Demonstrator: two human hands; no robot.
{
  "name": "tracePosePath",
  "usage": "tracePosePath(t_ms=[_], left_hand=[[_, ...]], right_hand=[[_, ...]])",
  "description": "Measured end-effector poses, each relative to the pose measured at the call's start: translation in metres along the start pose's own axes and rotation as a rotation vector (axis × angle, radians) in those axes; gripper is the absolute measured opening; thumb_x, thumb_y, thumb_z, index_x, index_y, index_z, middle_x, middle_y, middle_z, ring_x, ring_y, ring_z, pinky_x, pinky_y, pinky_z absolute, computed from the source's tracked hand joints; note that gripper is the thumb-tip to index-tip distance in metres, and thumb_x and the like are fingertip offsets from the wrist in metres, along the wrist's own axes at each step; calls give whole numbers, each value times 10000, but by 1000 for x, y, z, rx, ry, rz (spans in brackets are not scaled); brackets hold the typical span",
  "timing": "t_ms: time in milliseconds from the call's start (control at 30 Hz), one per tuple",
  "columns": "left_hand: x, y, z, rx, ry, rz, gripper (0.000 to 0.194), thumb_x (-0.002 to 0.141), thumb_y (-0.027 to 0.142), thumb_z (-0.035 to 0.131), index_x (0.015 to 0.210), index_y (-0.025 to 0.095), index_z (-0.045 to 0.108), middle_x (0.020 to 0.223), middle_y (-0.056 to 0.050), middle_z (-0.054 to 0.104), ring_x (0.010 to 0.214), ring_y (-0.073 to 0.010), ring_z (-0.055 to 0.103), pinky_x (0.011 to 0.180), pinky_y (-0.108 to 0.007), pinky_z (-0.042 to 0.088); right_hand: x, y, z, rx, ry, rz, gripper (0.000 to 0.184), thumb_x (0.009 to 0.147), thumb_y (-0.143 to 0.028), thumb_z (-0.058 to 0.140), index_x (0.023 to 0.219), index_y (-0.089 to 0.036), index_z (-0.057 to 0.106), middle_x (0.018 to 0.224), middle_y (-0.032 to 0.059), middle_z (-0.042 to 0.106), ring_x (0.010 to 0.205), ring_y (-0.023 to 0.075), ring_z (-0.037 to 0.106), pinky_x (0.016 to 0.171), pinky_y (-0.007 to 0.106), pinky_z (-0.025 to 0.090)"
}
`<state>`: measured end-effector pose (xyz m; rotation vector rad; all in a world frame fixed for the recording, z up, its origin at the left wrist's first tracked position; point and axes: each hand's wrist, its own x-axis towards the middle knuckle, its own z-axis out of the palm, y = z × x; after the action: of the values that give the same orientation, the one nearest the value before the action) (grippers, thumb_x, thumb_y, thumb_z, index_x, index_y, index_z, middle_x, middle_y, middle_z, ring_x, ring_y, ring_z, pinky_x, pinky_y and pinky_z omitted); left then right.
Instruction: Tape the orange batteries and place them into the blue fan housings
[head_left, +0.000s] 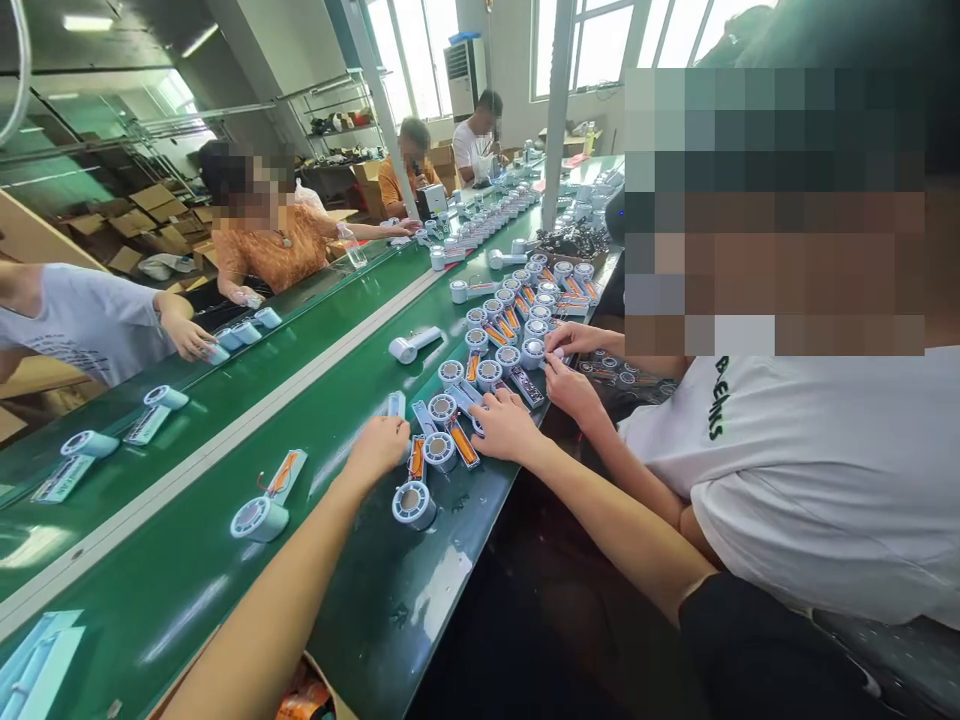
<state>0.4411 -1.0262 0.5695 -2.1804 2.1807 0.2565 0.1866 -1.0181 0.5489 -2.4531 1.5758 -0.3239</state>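
My left hand [379,445] is closed around a light blue plastic fan piece [397,404], whose end sticks up past the fingers. To its right, my right hand [506,428] reaches into a row of half-assembled handheld fans, its fingers curled round the head of one that they mostly hide. Nearest to me lies a fan with a round grey-centred head [413,505] and an open handle. Beside it, another fan [439,451] shows an orange battery [465,443] in its handle. A closed fan [414,345] lies farther off on the green belt.
An open fan [259,517] lies on the belt at left. A pale divider strip [247,410] runs along the line. At my right, a co-worker's hands [574,375] handle a fan part. Across the belt, another person's hand [191,335] touches fan heads. Light blue pieces [37,665] lie lower left.
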Motion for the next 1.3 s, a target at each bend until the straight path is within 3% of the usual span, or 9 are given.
tracePosePath(t_ms=[167,300,400,500,700,933,1100,1200,1300], left_hand=[[36,22,-1,35,-179,-96,431,1027,516,673,1282,169,689,1327,-118,706,1183,-265,695,1038,-518,585],[48,25,-4,31,-253,-114,389,1028,466,694,1284,174,687,1288,-101,714,1120,-244,713,971,-470,624],[48,24,-7,20,-258,-128,362,1028,448,698,1265,174,694,1262,-93,720,1099,-236,717,955,-452,629],[48,21,-14,-1,-204,-163,359,1029,457,694,1251,175,697,1257,-93,721,1107,-238,714,965,-453,622],[42,7,-42,-82,20,-228,359,1083,392,488,1120,135,736,1294,-184,706,1128,-290,716,992,-464,575],[19,-7,-84,-239,299,-196,429,992,333,364,912,141,739,1088,-202,734,1039,-325,720,956,-414,567],[-37,-30,-115,-363,485,-167,410,994,383,362,858,166,682,1122,-146,721,1005,-283,684,930,-395,570],[-108,-68,-117,-425,591,-169,390,992,456,407,876,194,671,1225,-106,712,1052,-263,662,995,-402,564],[-201,-118,-104,-453,687,-228,337,943,458,457,935,208,682,1224,-99,727,1017,-252,666,985,-401,585]], right_hand=[[-17,-14,-5,-2,-42,63,500,954,-451,616,1377,-199,704,1330,204,696,1253,413,627,1139,560,417],[-25,-23,-8,33,-86,118,631,963,-583,596,1458,-193,627,1400,214,647,1187,401,683,988,508,542],[-23,-28,-11,54,-133,146,526,976,-514,603,1416,-227,631,1411,196,641,1168,383,705,894,469,584],[-18,-31,-15,66,-171,158,446,1008,-495,564,1362,-235,644,1375,179,664,1144,367,724,903,479,592],[-16,-40,-19,45,-209,181,751,824,-554,816,1448,-212,577,1488,226,596,1262,404,660,934,490,596],[3,-51,-15,5,-213,216,533,838,-423,809,1303,-190,693,1391,233,649,1239,397,677,950,486,580],[5,-36,-27,8,-186,215,427,847,-476,773,1173,-201,767,1367,179,665,1140,347,723,880,418,593],[3,-41,-42,26,-170,140,402,871,-509,741,1122,-198,790,1291,148,693,1025,295,749,842,370,582],[5,-83,-47,92,-149,-114,435,871,-527,760,1194,-236,787,1214,119,713,1073,299,739,882,359,571]])
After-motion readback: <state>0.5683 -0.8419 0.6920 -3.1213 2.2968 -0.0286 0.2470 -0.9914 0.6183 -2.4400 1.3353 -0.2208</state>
